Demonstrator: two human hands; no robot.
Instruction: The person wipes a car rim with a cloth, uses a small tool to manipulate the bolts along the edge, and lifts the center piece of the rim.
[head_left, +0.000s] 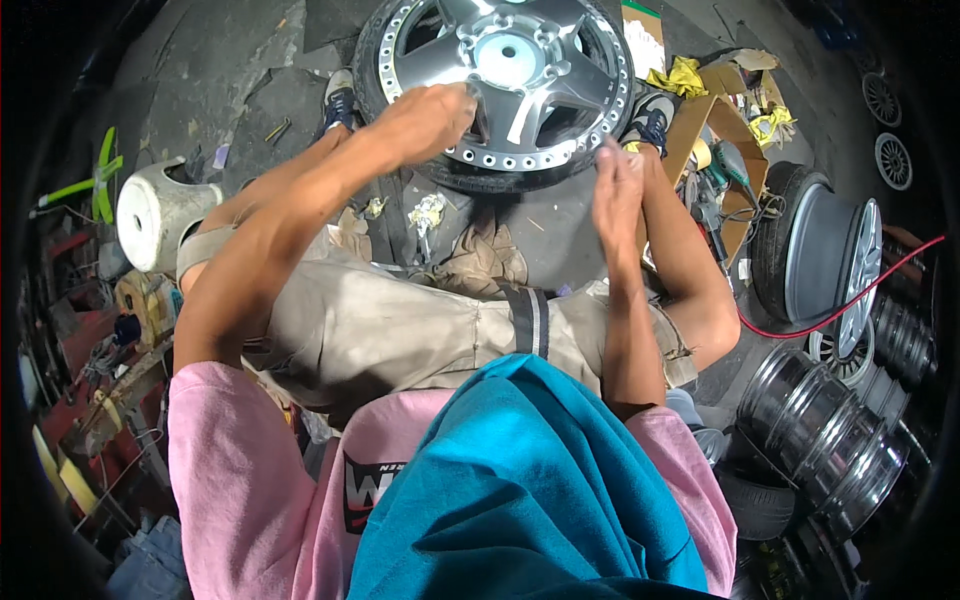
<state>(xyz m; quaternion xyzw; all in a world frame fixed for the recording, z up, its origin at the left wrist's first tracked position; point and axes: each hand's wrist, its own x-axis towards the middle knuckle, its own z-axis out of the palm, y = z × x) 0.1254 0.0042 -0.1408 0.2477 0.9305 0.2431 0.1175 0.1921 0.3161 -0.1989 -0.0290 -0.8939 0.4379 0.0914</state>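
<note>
On the floor, left hand [425, 120] grips the alloy wheel [505, 85]'s spoke, right hand [617, 190] pinches near its rim; fingers could likely scrape there.

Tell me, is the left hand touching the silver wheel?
Touching. The head view shows the left hand resting on the silver wheel, fingers on a spoke near its rim.

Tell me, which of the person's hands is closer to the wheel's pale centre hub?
Left. The left hand rests on a spoke just left of the hub; the right hand is lower right, by the wheel's rim.
</note>
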